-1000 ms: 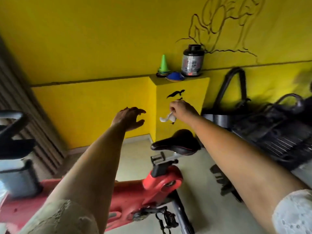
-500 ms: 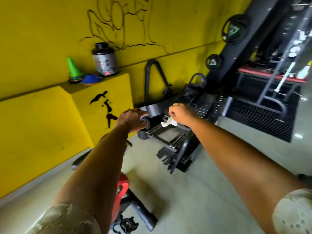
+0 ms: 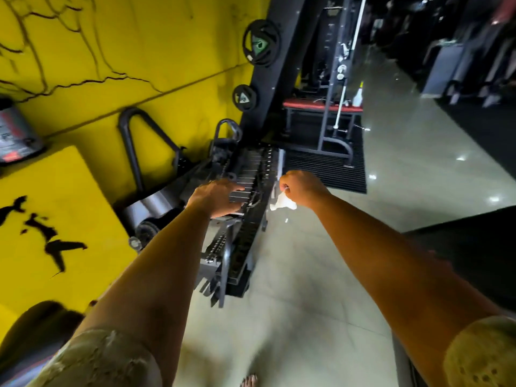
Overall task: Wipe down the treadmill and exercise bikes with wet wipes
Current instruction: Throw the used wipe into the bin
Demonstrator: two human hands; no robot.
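Swung right since half a second ago: cone and red bike frame gone from sight, both hands carried along and now over the slatted machine point(image 3: 245, 219).

Left hand point(image 3: 215, 196): fingers straight, loosely spread, holding nothing, lying over the slats near the machine's upper end. Touching or hovering, cannot tell.

Right hand point(image 3: 303, 188): fist curled, thumb and forefinger pinching the wipe point(image 3: 282, 203). It hangs crumpled below the fist, just beside the machine's right edge; contact unclear.

Machine runs lengthwise away from the person, its left side close to the yellow wall point(image 3: 139, 51), a grey drum point(image 3: 150, 205) wedged between.

Pale floor point(image 3: 307, 275) lies to the machine's right, running on to a black mat point(image 3: 326, 169) under a red bench point(image 3: 321, 103). Spray bottle point(image 3: 358, 94) on the bench end. Rack point(image 3: 273, 79) with two plates stands at the machine's far end. Dark block point(image 3: 474, 247) closes the floor at right. Bare toes point(image 3: 249, 381) at the bottom edge.
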